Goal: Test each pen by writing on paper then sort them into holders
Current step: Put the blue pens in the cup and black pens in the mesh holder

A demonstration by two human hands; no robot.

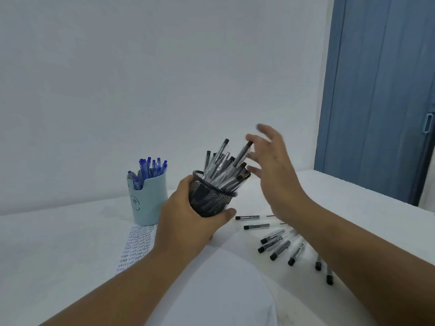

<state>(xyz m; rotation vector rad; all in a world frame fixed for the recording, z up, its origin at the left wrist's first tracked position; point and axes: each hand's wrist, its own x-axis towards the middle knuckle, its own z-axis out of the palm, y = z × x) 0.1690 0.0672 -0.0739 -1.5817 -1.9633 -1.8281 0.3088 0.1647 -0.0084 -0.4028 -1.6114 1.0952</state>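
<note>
Now, head view:
Left hand (188, 222): fingers and thumb curl round the black mesh holder (210, 198), gripping it, tilted toward the right.
Black pens in holder (226, 165): crowded, caps up, leaning right over the rim.
Right hand (274, 170): released, fingers spread and blurred, just beside the pen tops; contact cannot be told.
Loose black pens (280, 243): lying on the white table (58, 243), fanned out under the right forearm.
Blue holder (147, 201): upright, left of the mesh one, holding blue pens (153, 167).
Paper (137, 245): written test lines, before the blue holder.
</note>
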